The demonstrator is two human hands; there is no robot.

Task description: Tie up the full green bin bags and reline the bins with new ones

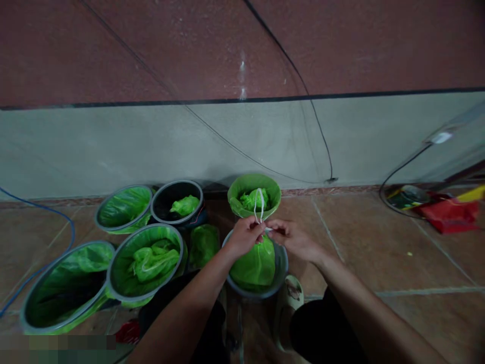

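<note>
A green mesh bag [254, 265] rests in a grey tub [279, 275] between my feet, its neck gathered upward. Above it, my left hand [247, 233] pinches the white drawstring [259, 199], whose loop stands up over the fingers. Close beside it on the right, my right hand [284, 235] has its fingertips closed on the same string near the bag's neck. Just behind the hands stands a green-lined bucket [273, 203] with a bunched green bag inside.
On the left stand several tubs, among them one with a green bundle [155, 260] and a dark one [153, 207]. A filled green bag [204, 245] lies between. Red bags [450, 215] and a black cable [386, 177] are at right; a blue hose [71, 227] runs far left.
</note>
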